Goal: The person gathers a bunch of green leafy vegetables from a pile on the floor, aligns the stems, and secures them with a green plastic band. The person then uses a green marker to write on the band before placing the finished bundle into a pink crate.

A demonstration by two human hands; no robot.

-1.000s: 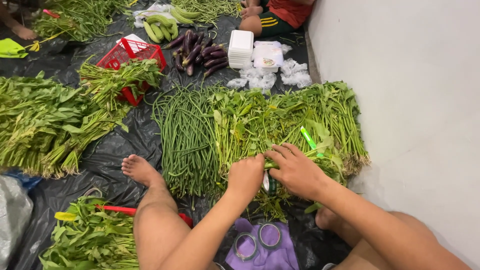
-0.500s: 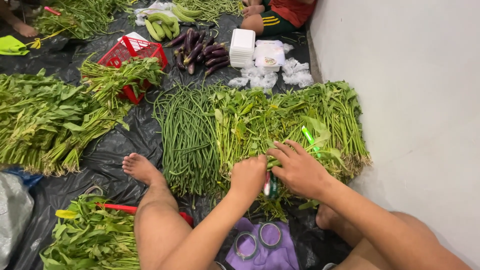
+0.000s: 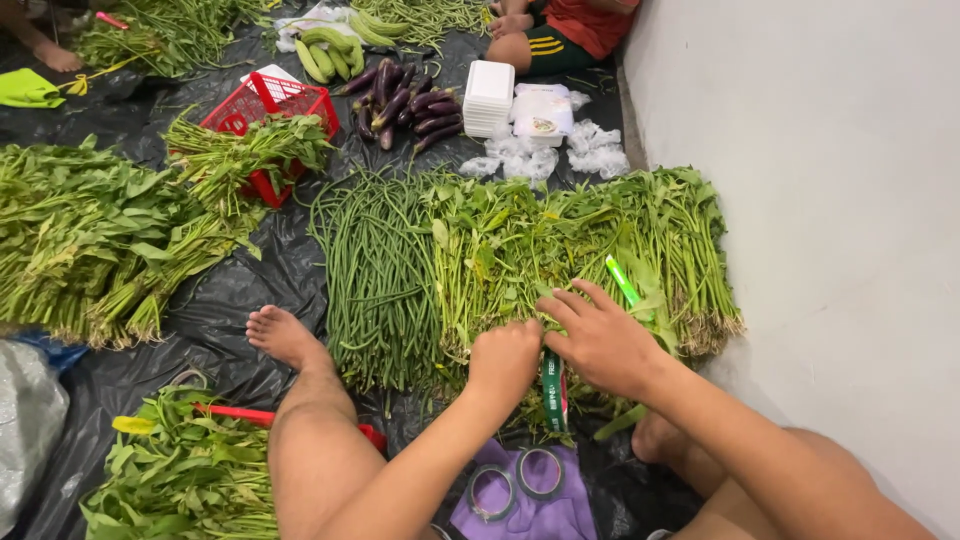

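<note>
My left hand (image 3: 505, 360) is closed on the stem end of a bunch of leafy green stalks (image 3: 500, 250) lying on the black plastic sheet (image 3: 230, 300). My right hand (image 3: 600, 335) presses on the same bunch just to the right. A strip of green tape (image 3: 553, 385) hangs down between the two hands, and a bright green tape end (image 3: 622, 280) sticks up beyond my right fingers. Which hand holds the tape is hidden. Two rolls of tape (image 3: 520, 482) lie on a purple cloth (image 3: 535, 510) between my legs.
Long green beans (image 3: 375, 270) lie left of the bunch, by my bare foot (image 3: 283, 335). More leafy piles (image 3: 90, 240) sit left, with a red basket (image 3: 270, 110), purple eggplants (image 3: 400, 100) and white foam trays (image 3: 490, 95) farther off. Another person (image 3: 555, 35) sits at the top. A white wall (image 3: 820, 200) stands right.
Both hands stay on the bunch, shifting slightly. The green tape strip now hangs lower between them.
</note>
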